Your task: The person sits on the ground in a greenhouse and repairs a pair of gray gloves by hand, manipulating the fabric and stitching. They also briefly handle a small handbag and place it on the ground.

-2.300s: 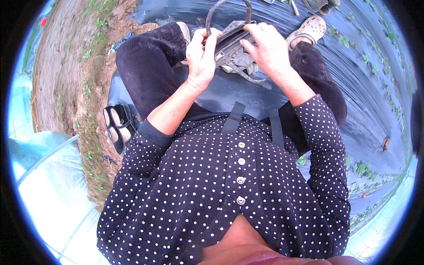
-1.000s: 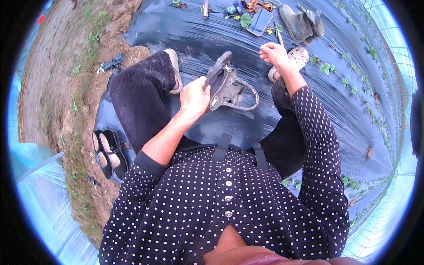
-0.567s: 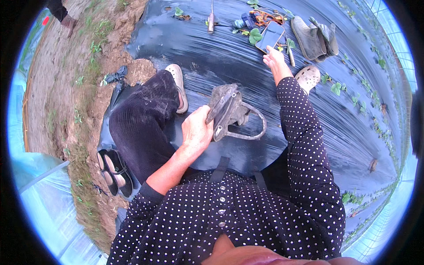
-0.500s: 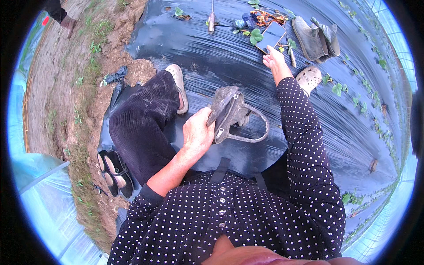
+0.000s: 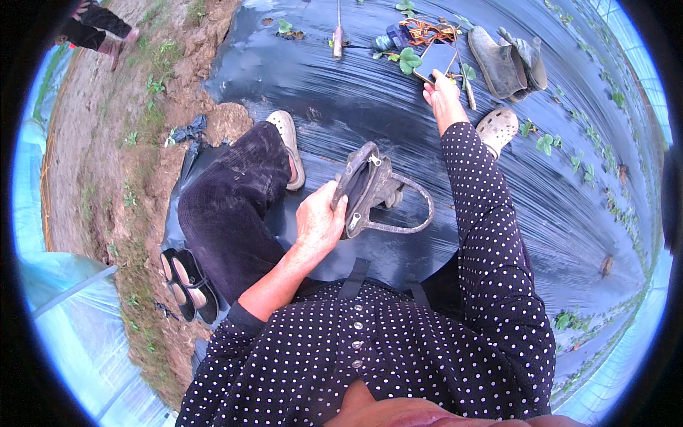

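My left hand point(image 5: 320, 217) is closed on the rim of a small dark handbag point(image 5: 364, 188), worn and dusty. The bag's mouth gapes, and its looped handle point(image 5: 420, 206) sticks out to the right. A grey glove-like bundle point(image 5: 390, 192) shows beside the bag, partly hidden by it. Farther off, my right hand point(image 5: 446, 103) grips the near edge of a smartphone point(image 5: 435, 60) with a dark screen. My fingers cover that edge of the phone. Strawberry-like leaves point(image 5: 410, 61) lie just left of it.
Black plastic film point(image 5: 341, 92) covers the bed. Grey boots point(image 5: 498, 64), an orange-and-blue strap bundle point(image 5: 427, 30) and a wooden-handled tool point(image 5: 337, 43) lie at the far side. Black shoes point(image 5: 196, 285) rest at left. Another person's legs point(image 5: 92, 32) show at the far left.
My right hand's fingers have come over the phone's near edge, and the phone's angle has shifted slightly. The bag's mouth has turned more into view. More of the other person shows.
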Available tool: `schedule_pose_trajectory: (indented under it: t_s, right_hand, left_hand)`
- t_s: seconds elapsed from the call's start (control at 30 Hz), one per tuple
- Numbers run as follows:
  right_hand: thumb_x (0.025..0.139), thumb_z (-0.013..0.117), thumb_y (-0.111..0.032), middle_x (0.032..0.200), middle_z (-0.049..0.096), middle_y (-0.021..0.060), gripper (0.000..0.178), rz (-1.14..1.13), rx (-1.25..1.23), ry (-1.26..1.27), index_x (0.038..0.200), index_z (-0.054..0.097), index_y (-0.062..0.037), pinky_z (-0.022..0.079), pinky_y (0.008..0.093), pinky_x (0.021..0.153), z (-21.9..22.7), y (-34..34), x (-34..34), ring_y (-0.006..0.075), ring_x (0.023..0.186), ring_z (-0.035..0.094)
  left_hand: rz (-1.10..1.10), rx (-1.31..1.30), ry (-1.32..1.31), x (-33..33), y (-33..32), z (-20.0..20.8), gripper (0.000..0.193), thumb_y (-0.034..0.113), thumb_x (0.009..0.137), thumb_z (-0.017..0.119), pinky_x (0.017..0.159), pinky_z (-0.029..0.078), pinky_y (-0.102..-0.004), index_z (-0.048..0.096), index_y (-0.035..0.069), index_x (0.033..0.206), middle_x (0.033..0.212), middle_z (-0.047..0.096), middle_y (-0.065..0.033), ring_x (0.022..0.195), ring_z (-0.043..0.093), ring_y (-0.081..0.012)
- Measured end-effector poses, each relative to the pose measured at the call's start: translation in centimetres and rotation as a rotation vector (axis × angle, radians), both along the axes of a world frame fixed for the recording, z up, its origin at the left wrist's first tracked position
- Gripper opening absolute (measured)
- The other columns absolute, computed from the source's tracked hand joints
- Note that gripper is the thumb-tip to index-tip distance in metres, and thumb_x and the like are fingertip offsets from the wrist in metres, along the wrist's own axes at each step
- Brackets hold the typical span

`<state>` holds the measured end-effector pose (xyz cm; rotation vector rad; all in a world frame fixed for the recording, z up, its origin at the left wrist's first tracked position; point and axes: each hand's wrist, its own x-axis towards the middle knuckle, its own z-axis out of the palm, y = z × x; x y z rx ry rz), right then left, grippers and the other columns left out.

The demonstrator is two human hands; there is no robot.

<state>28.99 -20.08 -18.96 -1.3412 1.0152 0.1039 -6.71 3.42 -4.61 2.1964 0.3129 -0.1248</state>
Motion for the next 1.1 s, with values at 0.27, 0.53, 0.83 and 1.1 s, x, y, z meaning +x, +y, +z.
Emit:
schedule_pose_trajectory:
  t_s: [0.27, 0.53, 0.83, 1.1]
  right_hand:
    - [0.092, 0.076, -0.017, 0.077, 0.062, 0.0032, 0.017, 0.255, 0.330, -0.246, 0.096, 0.064, -0.0064, 0.055, 0.0310, 0.054, 7.7, -2.6, -1.6, 0.0145, 0.061, 0.061]
    - [0.093, 0.074, -0.021, 0.083, 0.066, 0.0012, 0.019, 0.886, 0.184, -0.135, 0.101, 0.069, -0.0037, 0.053, 0.0261, 0.057, 21.5, -3.3, -16.8, 0.0099, 0.065, 0.059]
    - [0.093, 0.073, -0.023, 0.072, 0.068, 0.0047, 0.020, 1.178, 0.214, -0.007, 0.090, 0.068, -0.0036, 0.053, 0.0253, 0.046, 21.2, 0.8, -27.4, 0.0124, 0.053, 0.063]
    - [0.093, 0.075, -0.023, 0.060, 0.059, 0.0030, 0.025, 1.220, 0.164, -0.004, 0.083, 0.066, -0.0013, 0.038, 0.0242, 0.035, 18.4, 1.7, -26.8, 0.0111, 0.040, 0.052]
  left_hand:
    - [0.053, -0.068, -0.029, 0.7, 0.5, -1.3, 0.024, 0.021, 0.094, 0.060, 0.082, 0.052, -0.0500, 0.066, 0.008, 0.114, 0.097, 0.069, -0.0238, 0.097, 0.066, -0.0456]
    - [0.143, -0.005, -0.090, 0.9, 1.7, -2.3, 0.025, 0.018, 0.092, 0.057, 0.083, 0.051, -0.0513, 0.066, 0.006, 0.112, 0.097, 0.070, -0.0242, 0.096, 0.067, -0.0447]
    - [0.028, 0.235, -0.257, 0.7, 1.5, -3.9, 0.011, 0.012, 0.089, 0.059, 0.079, 0.051, -0.0524, 0.058, 0.002, 0.093, 0.088, 0.066, -0.0225, 0.089, 0.066, -0.0433]
    - [-0.135, 0.358, -0.364, 0.3, 0.4, -3.1, 0.024, 0.008, 0.087, 0.065, 0.083, 0.054, -0.0473, 0.060, 0.005, 0.110, 0.097, 0.069, -0.0179, 0.096, 0.069, -0.0365]
